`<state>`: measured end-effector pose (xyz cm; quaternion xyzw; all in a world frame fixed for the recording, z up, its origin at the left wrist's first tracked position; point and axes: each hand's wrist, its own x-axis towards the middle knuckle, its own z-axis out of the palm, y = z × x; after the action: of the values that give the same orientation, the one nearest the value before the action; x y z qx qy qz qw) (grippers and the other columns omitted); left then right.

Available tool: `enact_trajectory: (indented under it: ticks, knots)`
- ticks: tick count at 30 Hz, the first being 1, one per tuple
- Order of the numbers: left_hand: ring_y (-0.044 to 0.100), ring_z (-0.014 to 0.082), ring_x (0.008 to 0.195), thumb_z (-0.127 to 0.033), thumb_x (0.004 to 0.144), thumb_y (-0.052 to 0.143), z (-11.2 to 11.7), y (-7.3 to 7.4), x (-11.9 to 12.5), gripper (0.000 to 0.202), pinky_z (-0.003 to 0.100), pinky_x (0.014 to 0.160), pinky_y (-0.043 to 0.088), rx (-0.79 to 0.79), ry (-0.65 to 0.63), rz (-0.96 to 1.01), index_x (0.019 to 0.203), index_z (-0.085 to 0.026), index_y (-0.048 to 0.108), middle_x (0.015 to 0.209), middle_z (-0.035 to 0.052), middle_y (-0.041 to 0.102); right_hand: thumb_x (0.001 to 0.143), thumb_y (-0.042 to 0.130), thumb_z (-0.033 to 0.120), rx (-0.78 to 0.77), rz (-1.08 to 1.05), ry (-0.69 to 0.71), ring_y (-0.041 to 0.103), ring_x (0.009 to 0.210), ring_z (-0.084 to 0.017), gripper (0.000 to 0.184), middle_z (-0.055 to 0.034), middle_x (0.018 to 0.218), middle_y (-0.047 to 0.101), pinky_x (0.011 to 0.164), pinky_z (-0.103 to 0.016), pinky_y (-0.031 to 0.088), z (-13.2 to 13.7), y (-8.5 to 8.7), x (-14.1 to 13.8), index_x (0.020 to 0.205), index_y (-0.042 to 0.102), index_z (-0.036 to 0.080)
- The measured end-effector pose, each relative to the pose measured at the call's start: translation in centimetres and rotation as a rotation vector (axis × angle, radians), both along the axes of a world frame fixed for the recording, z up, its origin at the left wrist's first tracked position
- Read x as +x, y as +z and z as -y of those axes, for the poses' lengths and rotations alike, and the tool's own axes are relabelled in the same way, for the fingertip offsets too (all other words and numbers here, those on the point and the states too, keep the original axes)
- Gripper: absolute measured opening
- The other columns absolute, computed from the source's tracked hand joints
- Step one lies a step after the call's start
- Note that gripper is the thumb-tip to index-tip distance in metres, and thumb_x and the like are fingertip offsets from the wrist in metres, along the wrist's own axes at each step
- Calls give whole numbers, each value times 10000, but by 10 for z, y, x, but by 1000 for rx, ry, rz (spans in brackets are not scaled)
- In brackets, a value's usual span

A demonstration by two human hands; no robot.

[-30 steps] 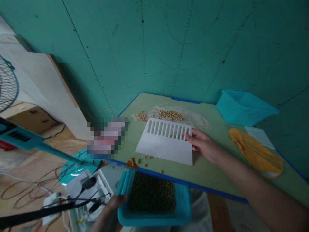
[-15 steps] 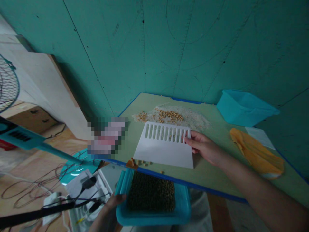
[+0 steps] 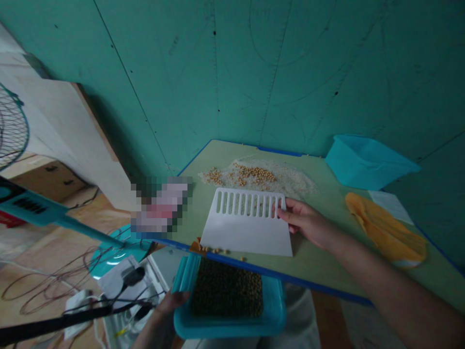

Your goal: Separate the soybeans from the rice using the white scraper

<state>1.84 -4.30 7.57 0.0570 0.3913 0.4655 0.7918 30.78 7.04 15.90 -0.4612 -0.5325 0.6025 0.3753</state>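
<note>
My right hand (image 3: 308,224) grips the right end of a white slotted plastic scraper (image 3: 247,225) whose lower edge lies near the table's front edge. A few yellow beans (image 3: 216,250) sit at that blue edge just ahead of the scraper. Below the edge, my left hand (image 3: 170,304) holds a teal tray (image 3: 228,327) by its left side; the tray is full of dark beans. Farther back on the green table (image 3: 319,261) lies a spread of white grains mixed with yellow beans (image 3: 254,173).
A teal bin (image 3: 368,160) stands at the back right, with an orange cloth (image 3: 388,232) and a white sheet (image 3: 392,204) in front of it. Left of the table are a fan (image 3: 10,126), a teal pole (image 3: 54,215), and cables on the floor (image 3: 72,291).
My right hand has drawn the scraper toward the front edge, pushing the loose beans up to it. The tray under the edge has barely shifted.
</note>
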Motion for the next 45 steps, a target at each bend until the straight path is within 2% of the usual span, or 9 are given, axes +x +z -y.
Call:
enact_trajectory:
  ticks: [5,11,19,22,26,28,32,39,45]
  knots:
    - [615,285,1016,-236,633,663,1,-2,-5,157,351,937,409,17,-18,-55,747,-278,762,725,-15,779,675,678,403,-11,22,38,428,522,-61,281,20,684,533,402,-177,305,3,5,3,822,597,177]
    - [566,296,1085,-254,622,690,0,-3,-6,125,332,964,377,31,7,-151,721,-231,762,760,-3,781,696,665,357,-74,65,238,499,572,-90,221,1,736,557,448,-203,413,8,17,17,802,586,181]
    - [565,289,1090,-235,624,690,-1,0,-5,187,338,964,381,12,11,-93,796,-256,760,748,-19,780,723,643,335,-82,120,384,488,526,-74,191,8,723,564,451,-201,406,13,26,25,817,594,175]
    - [568,281,1088,-223,658,660,0,1,-4,161,334,970,374,20,-16,-41,780,-251,762,759,-18,780,707,658,356,-53,104,312,486,531,-81,200,6,717,563,436,-202,391,12,28,26,797,605,185]
    - [575,271,1079,-202,656,660,0,-2,-6,150,309,960,383,11,8,-57,757,-245,763,790,-22,779,657,691,419,37,51,-32,473,557,-91,267,-1,714,548,413,-194,347,6,30,32,780,607,198]
    - [568,277,1087,-203,638,676,0,-3,-7,153,314,956,389,9,15,-59,756,-245,764,776,-19,780,631,703,442,63,55,-138,465,563,-97,300,-4,714,551,414,-199,333,3,31,36,784,603,204]
    - [554,298,1101,-198,627,689,-1,-3,-6,172,335,962,386,-2,15,-88,777,-233,765,774,0,780,654,679,446,44,130,-95,452,554,-98,277,-7,712,560,438,-220,334,-2,29,40,764,602,204]
    - [511,327,1145,-205,597,709,-1,3,0,202,379,961,390,8,10,-65,781,-264,765,915,7,767,709,642,395,35,166,-22,463,557,-101,220,-3,724,572,449,-231,324,-5,20,39,820,610,208]
    - [582,315,1061,-206,607,709,0,-3,-4,141,356,930,428,-11,22,-81,732,-236,767,782,5,779,701,648,396,39,161,-26,463,561,-98,223,3,706,566,446,-222,318,-5,21,38,791,604,197]
